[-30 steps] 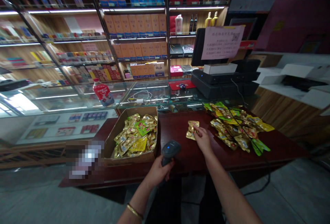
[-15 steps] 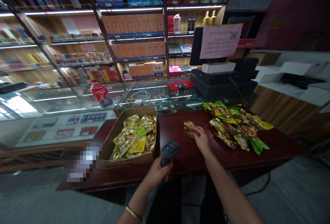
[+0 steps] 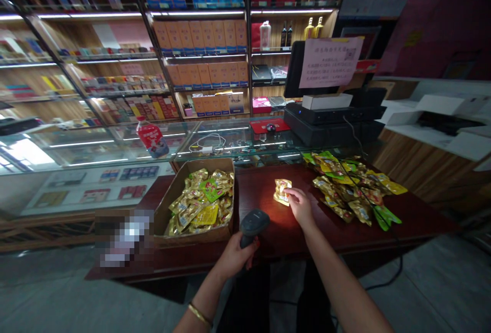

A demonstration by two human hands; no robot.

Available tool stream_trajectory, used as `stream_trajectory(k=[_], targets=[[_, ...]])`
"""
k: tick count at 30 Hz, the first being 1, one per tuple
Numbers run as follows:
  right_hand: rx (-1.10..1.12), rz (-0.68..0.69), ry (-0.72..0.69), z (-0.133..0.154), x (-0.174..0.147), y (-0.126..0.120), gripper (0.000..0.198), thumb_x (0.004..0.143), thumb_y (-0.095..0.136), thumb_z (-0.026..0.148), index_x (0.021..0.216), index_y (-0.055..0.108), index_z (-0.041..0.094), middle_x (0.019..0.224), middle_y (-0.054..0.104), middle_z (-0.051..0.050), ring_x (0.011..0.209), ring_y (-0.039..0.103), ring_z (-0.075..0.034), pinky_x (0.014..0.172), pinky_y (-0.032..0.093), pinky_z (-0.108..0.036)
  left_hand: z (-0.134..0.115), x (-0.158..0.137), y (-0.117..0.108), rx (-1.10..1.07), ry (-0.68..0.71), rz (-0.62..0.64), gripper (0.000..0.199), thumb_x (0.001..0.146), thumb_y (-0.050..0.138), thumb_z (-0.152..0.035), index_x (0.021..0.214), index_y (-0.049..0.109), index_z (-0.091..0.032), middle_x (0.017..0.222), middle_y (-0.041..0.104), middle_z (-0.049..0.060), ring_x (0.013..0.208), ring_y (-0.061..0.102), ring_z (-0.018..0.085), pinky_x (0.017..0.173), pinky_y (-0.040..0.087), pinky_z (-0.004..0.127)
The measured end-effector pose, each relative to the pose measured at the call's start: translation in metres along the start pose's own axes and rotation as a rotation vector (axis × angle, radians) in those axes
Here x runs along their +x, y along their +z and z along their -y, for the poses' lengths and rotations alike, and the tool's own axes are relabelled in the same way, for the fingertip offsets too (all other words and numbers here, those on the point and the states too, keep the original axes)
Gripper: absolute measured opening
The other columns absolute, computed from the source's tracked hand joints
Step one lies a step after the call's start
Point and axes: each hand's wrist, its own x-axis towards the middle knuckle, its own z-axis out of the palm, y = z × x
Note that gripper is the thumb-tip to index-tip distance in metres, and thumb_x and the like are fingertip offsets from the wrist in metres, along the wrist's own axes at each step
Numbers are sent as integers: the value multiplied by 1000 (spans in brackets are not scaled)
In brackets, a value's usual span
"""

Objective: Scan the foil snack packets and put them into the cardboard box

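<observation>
My left hand (image 3: 237, 256) is wrapped round the grip of a dark barcode scanner (image 3: 254, 221), whose head points away from me over the table's front edge. A small gold snack packet (image 3: 282, 191) lies on the dark red table (image 3: 253, 182), lit by a bright glow. The fingers of my right hand (image 3: 301, 207) pinch that packet at its right edge. Left of the scanner, a cardboard box (image 3: 232, 169) holds many gold, green and yellow snack packets (image 3: 195, 200). A loose pile of similar packets (image 3: 345, 182) lies to the right of my right hand.
Behind the table stands a glass counter (image 3: 230, 141) with a red bottle (image 3: 150, 137), a mouse (image 3: 270, 128) and a black cash-register terminal (image 3: 330, 123). A black cable (image 3: 355, 182) runs across the right pile. A blurred-out object (image 3: 128, 238) lies at the table's left corner.
A bright light now falls on the packet and the table around it, and the scanner's blue light no longer shows. My hands have barely moved; the view has shifted slightly.
</observation>
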Motion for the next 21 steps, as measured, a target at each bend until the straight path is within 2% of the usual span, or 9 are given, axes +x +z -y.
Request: stream_trajectory(k=[6,12,17,21], targets=[[-2,-19,-8,0,0,-2,23,86,60,36,92,78,22,104,73,-10,102,68,-26,93,56,-43,0,0,-1,17,24,8,42,77,75,-55,82,57,-18,44,50,-8,35,43,8,40,33,20],[23,-24,-21,0,1,1,23,87,60,37,90,77,21,101,74,-12,97,70,-26,88,57,-43,2,1,-2,6,17,30,42,78,74,-56,82,57,-18,45,50,-8,34,44,9,39,33,19],[11,-21,3,-4,1,1,23,86,60,36,93,77,22,106,74,-11,102,69,-26,89,56,-41,1,0,-2,8,12,10,40,78,76,-52,85,59,-17,46,51,-8,36,45,9,40,34,19],[-11,-38,15,-7,2,1,22,83,62,36,90,77,22,101,74,-10,98,69,-26,90,56,-43,2,1,-2,10,1,16,37,78,77,-48,85,59,-17,48,51,-8,35,46,9,39,35,19]])
